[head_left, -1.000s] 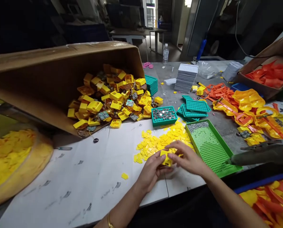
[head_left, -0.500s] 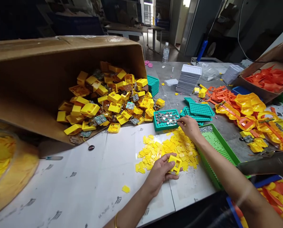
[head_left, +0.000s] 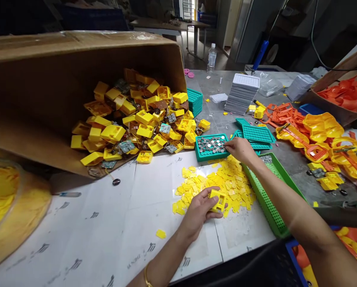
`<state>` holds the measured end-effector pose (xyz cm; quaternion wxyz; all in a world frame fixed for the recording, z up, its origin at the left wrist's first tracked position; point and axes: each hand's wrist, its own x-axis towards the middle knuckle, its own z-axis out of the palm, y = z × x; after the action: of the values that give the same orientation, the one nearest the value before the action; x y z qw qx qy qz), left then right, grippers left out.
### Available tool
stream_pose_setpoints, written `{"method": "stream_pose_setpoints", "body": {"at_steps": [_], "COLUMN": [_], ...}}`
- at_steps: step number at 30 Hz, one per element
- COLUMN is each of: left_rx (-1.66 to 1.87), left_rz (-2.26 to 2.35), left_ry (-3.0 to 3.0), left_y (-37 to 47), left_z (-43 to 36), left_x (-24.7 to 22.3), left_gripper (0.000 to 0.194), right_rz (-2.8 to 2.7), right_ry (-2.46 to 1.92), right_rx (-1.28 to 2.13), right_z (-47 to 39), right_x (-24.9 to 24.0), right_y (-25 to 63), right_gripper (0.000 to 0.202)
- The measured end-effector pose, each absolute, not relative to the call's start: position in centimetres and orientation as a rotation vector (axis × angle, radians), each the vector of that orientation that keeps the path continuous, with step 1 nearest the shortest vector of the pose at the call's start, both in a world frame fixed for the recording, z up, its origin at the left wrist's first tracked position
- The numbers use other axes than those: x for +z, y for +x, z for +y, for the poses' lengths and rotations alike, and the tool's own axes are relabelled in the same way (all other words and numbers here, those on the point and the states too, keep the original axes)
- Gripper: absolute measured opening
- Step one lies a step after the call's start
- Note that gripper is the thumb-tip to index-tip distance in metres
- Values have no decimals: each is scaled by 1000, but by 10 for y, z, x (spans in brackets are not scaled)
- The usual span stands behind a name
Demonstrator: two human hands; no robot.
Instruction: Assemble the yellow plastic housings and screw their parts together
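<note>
A small yellow plastic casing (head_left: pixel 218 200) with square openings rests in my left hand (head_left: pixel 198 207), gripped between thumb and fingers. My right hand (head_left: pixel 241 150) reaches to the right end of a teal tray (head_left: pixel 210 157) that holds many small silver button cells (head_left: pixel 212 144). Its thumb and fingertips are pinched together at the cells; whatever they grip is too small to make out. Between the two hands and the tray spreads a heap of flat yellow plastic pieces (head_left: pixel 232 179). One loose yellow piece (head_left: pixel 160 234) lies apart on the white sheet.
A cardboard box (head_left: pixel 85 50) on its side spills yellow casings (head_left: pixel 145 131) with wires and circuit parts. Right of the heap stands a green basket (head_left: pixel 286 179). Teal trays (head_left: pixel 257 134), white stacked trays (head_left: pixel 241 93) and orange parts (head_left: pixel 281 115) lie behind it. A yellow-filled tub (head_left: pixel 31 215) is at left.
The view has shifted slightly. My right hand stays at the tray's right end, its fingertips now over the cells. My left hand still holds the yellow casing, turned a little.
</note>
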<state>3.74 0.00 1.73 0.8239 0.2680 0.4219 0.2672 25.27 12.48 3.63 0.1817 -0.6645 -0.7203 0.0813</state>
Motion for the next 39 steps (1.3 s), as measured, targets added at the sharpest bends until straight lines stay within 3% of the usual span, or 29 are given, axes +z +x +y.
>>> {"method": "stream_pose_setpoints", "body": {"at_steps": [6,11,21,28,39], "left_rx": [721,868,961,961,864], "left_rz": [880,858,980,889,888], "left_ry": [496,420,657,498,483], "left_y": [33,30,31,30,28], "left_z": [7,12,8,12,11], "left_x": [20,15,8,5,10], "left_gripper": [31,27,42,35,35], "right_rz": [-1904,-1958,-2259,-1924,-1962], "right_ry": [-1868,-1568,-1754,-1500,-1425], "right_rx": [295,590,225,530,488], "right_z": [106,42,14,12,10], "right_x": [52,54,40,42,24], "right_y": [249,214,177,188,184], "right_gripper": [13,12,16,7,13]}}
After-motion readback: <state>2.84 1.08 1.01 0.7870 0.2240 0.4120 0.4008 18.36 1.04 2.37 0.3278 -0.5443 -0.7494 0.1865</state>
